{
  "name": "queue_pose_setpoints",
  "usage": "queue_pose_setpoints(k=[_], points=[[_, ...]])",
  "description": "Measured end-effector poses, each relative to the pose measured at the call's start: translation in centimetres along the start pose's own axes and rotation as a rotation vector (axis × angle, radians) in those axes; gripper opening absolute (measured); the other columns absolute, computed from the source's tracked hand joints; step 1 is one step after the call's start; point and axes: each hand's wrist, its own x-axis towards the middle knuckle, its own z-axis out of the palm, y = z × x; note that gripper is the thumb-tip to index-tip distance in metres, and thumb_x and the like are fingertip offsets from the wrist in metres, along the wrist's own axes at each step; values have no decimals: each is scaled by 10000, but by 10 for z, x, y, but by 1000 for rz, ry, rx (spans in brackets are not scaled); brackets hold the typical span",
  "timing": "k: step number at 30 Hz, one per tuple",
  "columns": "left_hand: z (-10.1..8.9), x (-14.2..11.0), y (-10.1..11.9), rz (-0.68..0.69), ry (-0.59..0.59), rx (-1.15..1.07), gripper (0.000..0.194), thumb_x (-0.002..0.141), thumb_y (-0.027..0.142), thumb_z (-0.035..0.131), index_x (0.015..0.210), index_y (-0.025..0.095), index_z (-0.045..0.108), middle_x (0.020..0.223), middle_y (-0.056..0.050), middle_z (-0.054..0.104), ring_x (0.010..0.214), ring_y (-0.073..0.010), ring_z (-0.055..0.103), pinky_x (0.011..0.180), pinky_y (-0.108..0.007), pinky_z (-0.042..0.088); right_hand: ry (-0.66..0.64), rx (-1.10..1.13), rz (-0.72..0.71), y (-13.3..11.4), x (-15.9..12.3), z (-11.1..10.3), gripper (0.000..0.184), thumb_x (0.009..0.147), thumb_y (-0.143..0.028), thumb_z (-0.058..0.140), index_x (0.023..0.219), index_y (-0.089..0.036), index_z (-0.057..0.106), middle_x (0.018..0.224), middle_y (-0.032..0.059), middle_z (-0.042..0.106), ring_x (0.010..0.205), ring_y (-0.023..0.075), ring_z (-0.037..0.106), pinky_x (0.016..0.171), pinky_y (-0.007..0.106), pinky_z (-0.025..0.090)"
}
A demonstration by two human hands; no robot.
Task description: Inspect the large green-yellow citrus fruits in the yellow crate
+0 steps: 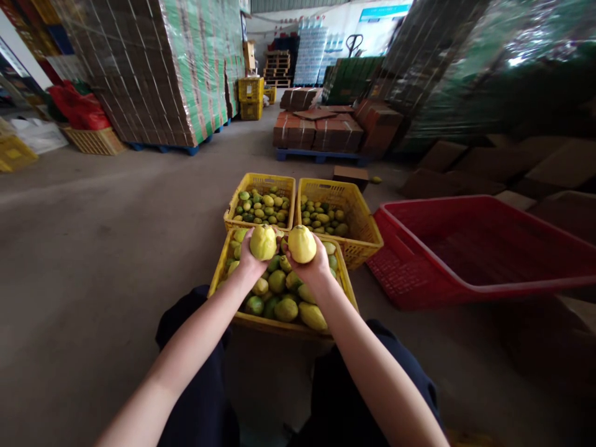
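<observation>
Yellow-green fruits [285, 309] fill the near yellow crate [348, 287], positioned between the person's knees. The left hand [254, 253] grips one yellow fruit [263, 243]; the right hand [313, 259] grips a second yellow fruit [302, 244]. Both are held side by side, slightly apart, above the crate's far half. Two further yellow crates [226, 215] [367, 233], containing smaller fruits [269, 201], adjoin beyond; a red crate [404, 273] is located right.

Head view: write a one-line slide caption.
One yellow fruit in the left hand, another in the right hand, above a yellow crate of green and yellow fruits.
</observation>
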Motion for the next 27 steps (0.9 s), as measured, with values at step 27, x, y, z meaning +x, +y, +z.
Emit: queue_pose_setpoints(k=[27], points=[[-1, -4, 7, 41, 81, -62, 118, 929, 316, 678, 878, 218, 638, 694, 30, 658, 621, -124, 651, 626, -230, 571, -53, -191, -162, 0, -5, -1, 177, 798, -297, 757, 846, -234, 599, 621, -18, 643, 496, 162, 607, 381, 236, 487]])
